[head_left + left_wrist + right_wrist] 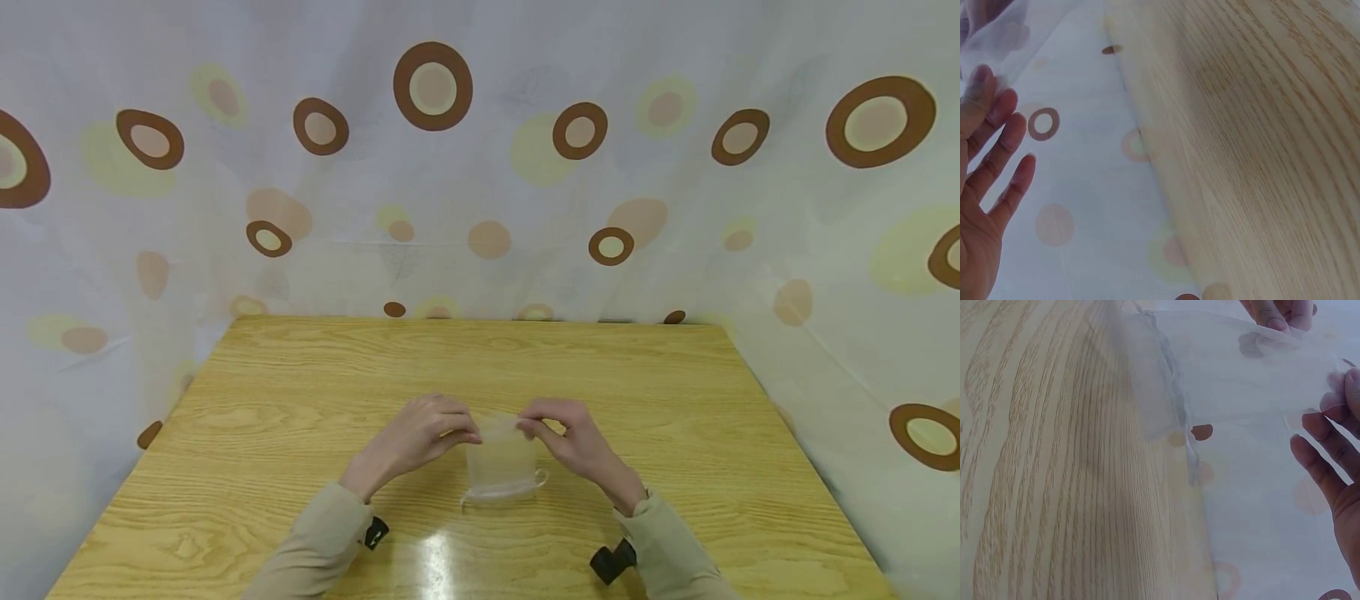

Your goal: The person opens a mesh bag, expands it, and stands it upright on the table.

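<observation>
At the near edge of the head view, a beige left sleeve [311, 546] and a beige right sleeve [671, 546] are seen, with a black device [377, 533] worn at the left wrist and another black device [613, 562] at the right. Beyond them, a sheer white pouch [504, 457] is held between the hands, above the surface [300, 392]; whether the surface is touched by it cannot be told. Its drawstring [502, 490] is turned toward the person, with a small loop on the right. The pouch's far left corner is pinched by the left hand [416, 437], its far right corner by the right hand [573, 437]; the remaining fingers [1317, 464] of the right hand are spread. The wood-grained surface is backed by a pale cloth [450, 179] patterned with brown rings.
</observation>
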### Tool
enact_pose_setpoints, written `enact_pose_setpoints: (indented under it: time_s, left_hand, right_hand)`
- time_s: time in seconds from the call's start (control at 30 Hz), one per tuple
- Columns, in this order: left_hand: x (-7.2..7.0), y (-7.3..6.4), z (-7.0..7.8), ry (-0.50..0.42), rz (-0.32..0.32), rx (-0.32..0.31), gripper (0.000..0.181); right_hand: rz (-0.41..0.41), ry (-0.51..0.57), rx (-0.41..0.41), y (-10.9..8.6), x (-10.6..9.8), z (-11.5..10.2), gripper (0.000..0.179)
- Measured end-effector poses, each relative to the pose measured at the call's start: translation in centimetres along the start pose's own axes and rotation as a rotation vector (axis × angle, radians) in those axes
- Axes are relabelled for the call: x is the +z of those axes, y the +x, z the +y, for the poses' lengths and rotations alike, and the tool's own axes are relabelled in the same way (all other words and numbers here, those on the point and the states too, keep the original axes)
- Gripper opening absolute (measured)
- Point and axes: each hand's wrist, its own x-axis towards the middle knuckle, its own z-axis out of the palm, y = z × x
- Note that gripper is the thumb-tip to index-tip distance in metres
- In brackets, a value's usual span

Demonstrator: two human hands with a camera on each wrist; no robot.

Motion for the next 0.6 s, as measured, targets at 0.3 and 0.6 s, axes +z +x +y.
enact_pose_setpoints:
  time_s: [0.3, 0.6]
  left_hand:
    - [0.03, 0.08, -0.07, 0.048, 0.038, 0.042, 0.004]
    - [-0.21, 0.10, -0.13, 0.070, 0.054, 0.046, 0.003]
  right_hand:
    - [-0.047, -0.027, 0.087, 0.01, 0.17, -0.32, 0.023]
    - [0.039, -0.041, 0.141, 0.05, 0.49, -0.79, 0.028]
